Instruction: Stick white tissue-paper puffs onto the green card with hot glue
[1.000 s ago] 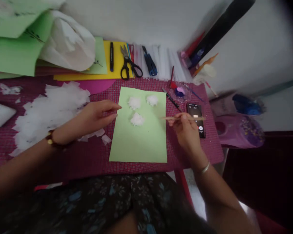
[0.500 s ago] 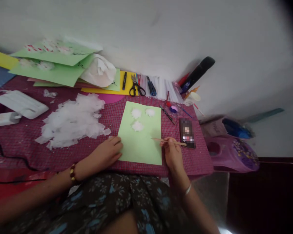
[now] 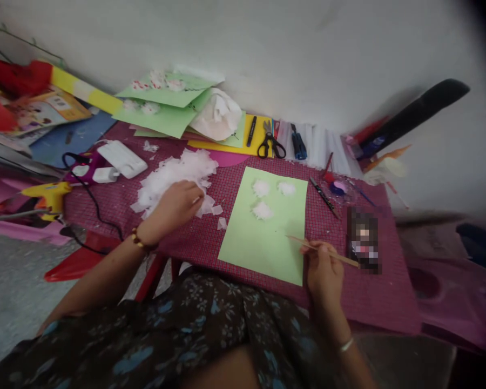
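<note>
My right hand [image 3: 324, 270] grips a thin wooden stick [image 3: 344, 259] beside the right edge of a light green sheet of paper [image 3: 263, 248]. The stick's pointed tip hangs over the sheet, near a small dark dot. Three fluffy white paper tufts [image 3: 262, 210] sit on the upper part of the sheet. My left hand [image 3: 178, 205] rests at the front of a heap of white tissue paper pieces [image 3: 190, 165], its fingers curled together. A speck of white shows at its fingertips; whether that is paper I cannot make out.
Behind the sheet lie black scissors [image 3: 270, 146], a marker [image 3: 251, 131] and a blue cutter [image 3: 298, 143]. A pen [image 3: 324, 197] and a phone [image 3: 363, 240] are at the right. Green cards [image 3: 166, 124] stand at the back; a yellow glue gun [image 3: 51, 197] and white power strip [image 3: 123, 158] are left.
My left hand has gone from the sheet's left edge to the tissue paper heap. My right hand still holds the stick by the sheet. The view has turned left.
</note>
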The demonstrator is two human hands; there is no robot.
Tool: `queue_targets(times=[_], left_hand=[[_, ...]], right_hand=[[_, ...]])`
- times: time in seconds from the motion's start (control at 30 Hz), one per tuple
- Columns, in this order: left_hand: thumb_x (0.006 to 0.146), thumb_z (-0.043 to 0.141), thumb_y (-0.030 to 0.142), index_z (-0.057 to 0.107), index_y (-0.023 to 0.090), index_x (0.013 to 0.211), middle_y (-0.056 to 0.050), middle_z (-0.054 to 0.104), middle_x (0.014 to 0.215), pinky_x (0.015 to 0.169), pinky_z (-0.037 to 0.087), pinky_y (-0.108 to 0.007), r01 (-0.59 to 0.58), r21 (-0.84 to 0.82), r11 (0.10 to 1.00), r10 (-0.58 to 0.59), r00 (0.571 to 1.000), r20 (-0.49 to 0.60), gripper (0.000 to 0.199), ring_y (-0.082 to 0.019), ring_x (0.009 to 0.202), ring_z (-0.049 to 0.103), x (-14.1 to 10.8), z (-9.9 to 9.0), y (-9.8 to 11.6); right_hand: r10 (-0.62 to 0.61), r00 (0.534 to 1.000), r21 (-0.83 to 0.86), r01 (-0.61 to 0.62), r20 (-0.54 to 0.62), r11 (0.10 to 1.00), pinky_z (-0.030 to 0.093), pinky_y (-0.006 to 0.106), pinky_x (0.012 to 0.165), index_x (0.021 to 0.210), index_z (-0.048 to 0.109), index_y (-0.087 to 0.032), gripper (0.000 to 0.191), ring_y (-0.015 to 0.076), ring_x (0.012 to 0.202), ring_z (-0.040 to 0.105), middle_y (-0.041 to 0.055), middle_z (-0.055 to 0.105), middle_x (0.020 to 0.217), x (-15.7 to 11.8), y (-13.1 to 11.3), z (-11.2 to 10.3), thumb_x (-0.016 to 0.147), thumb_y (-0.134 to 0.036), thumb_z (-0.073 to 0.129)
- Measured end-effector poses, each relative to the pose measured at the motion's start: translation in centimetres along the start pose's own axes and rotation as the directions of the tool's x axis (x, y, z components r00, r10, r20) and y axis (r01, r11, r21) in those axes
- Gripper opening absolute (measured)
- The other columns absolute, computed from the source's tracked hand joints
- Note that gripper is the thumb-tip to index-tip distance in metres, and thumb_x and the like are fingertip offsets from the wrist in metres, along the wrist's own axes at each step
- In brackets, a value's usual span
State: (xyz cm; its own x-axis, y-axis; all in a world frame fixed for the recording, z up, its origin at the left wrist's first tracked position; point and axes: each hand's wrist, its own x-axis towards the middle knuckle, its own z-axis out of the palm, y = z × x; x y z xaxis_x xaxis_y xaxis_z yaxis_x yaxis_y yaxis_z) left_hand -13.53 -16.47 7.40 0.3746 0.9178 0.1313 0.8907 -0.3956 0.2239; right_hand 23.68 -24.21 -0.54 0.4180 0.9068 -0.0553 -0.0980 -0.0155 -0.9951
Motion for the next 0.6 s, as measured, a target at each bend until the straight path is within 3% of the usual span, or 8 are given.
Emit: queue_targets(times=[0.07, 0.17, 0.33, 0.5, 0.6], left_hand=[[0.095, 0.048, 0.027, 0.07, 0.015, 0.091, -0.013, 0.066, 0.095, 0.088, 0.045, -0.046, 0.065, 0.133, 0.989, -0.056, 0.996, -0.067, 0.025, -0.028, 0.094, 0.058, 1.4, -0.3, -1.3], [0.089, 0.056, 0.025, 0.071, 0.014, 0.1, -0.015, 0.065, 0.103, 0.087, 0.045, -0.047, 0.069, 0.215, 0.974, -0.059, 0.997, -0.051, 0.021, -0.03, 0.1, 0.056, 3.4, 0.6, -2.1], [0.096, 0.044, 0.029, 0.07, 0.012, 0.083, -0.009, 0.062, 0.096, 0.088, 0.044, -0.041, 0.097, 0.197, 0.976, -0.083, 0.994, -0.077, 0.034, -0.022, 0.102, 0.054, 5.5, 1.7, -3.2], [0.098, 0.046, 0.032, 0.067, 0.018, 0.093, -0.009, 0.062, 0.11, 0.096, 0.038, -0.048, 0.148, 0.173, 0.974, -0.113, 0.974, -0.198, 0.026, -0.025, 0.11, 0.049, 3.9, 0.5, -3.3], [0.097, 0.05, 0.03, 0.068, 0.021, 0.095, -0.008, 0.067, 0.107, 0.094, 0.04, -0.047, 0.094, 0.175, 0.98, -0.069, 0.987, -0.144, 0.021, -0.026, 0.107, 0.055, 1.4, -0.2, -2.9]], right_hand=[[-0.006, 1.0, -0.011, 0.006, -0.011, 1.0, 0.048, 0.032, 0.075, 0.088, 0.065, -0.02, 0.026, 0.0157, 0.069, 0.064, -0.0007, 0.068, 0.072, -0.1, 0.0, 0.1, 0.088, -0.046, 0.064], [-0.006, 1.0, 0.015, 0.006, -0.018, 1.0, 0.049, 0.034, 0.077, 0.088, 0.065, -0.021, 0.024, 0.0167, 0.069, 0.064, -0.0003, 0.068, 0.071, -0.2, 0.1, 0.1, 0.089, -0.045, 0.064], [-0.007, 1.0, 0.03, 0.008, -0.027, 1.0, 0.049, 0.032, 0.074, 0.088, 0.066, -0.021, 0.022, 0.0154, 0.069, 0.065, -0.0003, 0.07, 0.071, -0.3, 0.2, -0.1, 0.089, -0.042, 0.063], [-0.029, 0.997, 0.065, 0.034, -0.069, 0.997, 0.052, 0.032, 0.074, 0.086, 0.065, -0.022, 0.022, 0.0153, 0.067, 0.065, -0.0014, 0.069, 0.069, -0.2, -0.1, -0.3, 0.087, -0.044, 0.063], [-0.026, 0.997, 0.079, 0.032, -0.077, 0.996, 0.052, 0.031, 0.072, 0.085, 0.067, -0.022, 0.021, 0.0152, 0.066, 0.065, -0.0011, 0.07, 0.068, -0.1, -0.3, -0.4, 0.084, -0.043, 0.066]])
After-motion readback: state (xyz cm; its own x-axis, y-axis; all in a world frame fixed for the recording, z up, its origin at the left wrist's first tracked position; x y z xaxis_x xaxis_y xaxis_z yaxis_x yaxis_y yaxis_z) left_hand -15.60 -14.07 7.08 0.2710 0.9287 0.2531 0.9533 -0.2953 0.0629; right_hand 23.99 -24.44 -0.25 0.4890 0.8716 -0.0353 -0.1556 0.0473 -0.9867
